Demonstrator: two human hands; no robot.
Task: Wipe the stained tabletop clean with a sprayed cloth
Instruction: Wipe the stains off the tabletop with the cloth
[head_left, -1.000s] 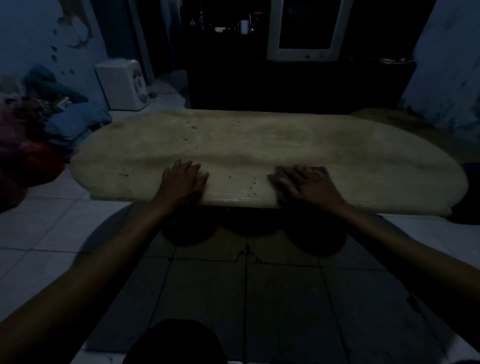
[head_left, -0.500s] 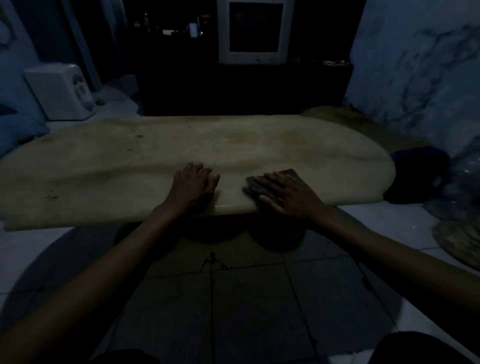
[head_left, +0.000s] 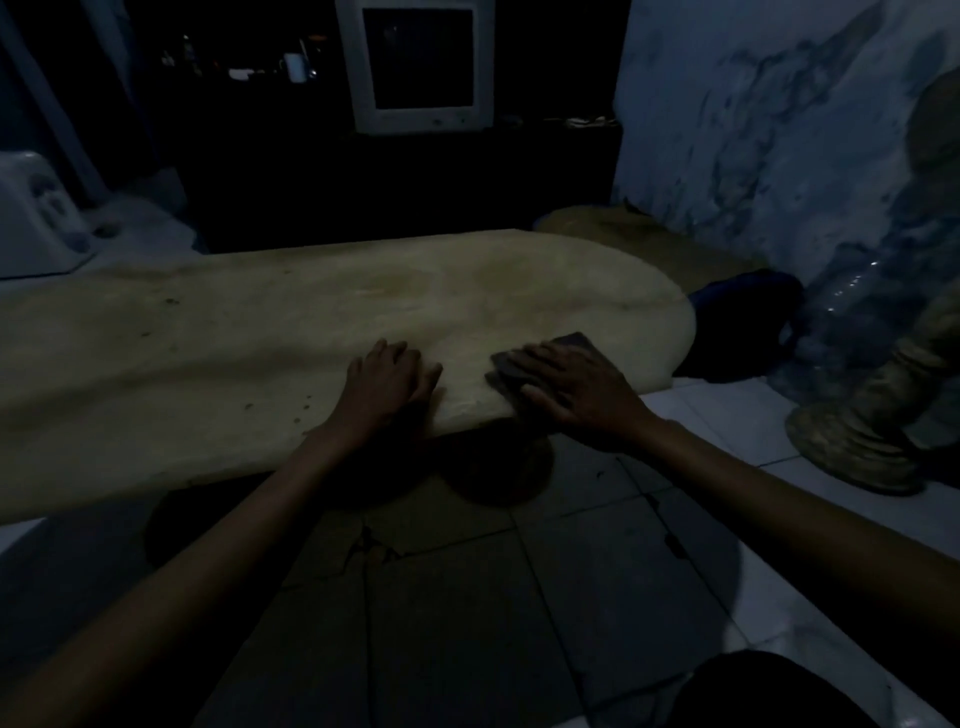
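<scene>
Head view: right hand (head_left: 576, 397) lies flat, fingers spread, pressing the cloth (head_left: 545, 358) onto the tabletop (head_left: 311, 322) near its front edge; left hand (head_left: 387, 382) rests empty, palm down. Cloth looks soft and light (likely damp); steer it by palm pressure

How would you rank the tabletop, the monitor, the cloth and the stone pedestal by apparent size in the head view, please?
1. tabletop
2. monitor
3. stone pedestal, close to the monitor; partly cut off and nearer, so unsure
4. cloth, partly under the right hand

Head view, down over tabletop (head_left: 260, 338)
</scene>
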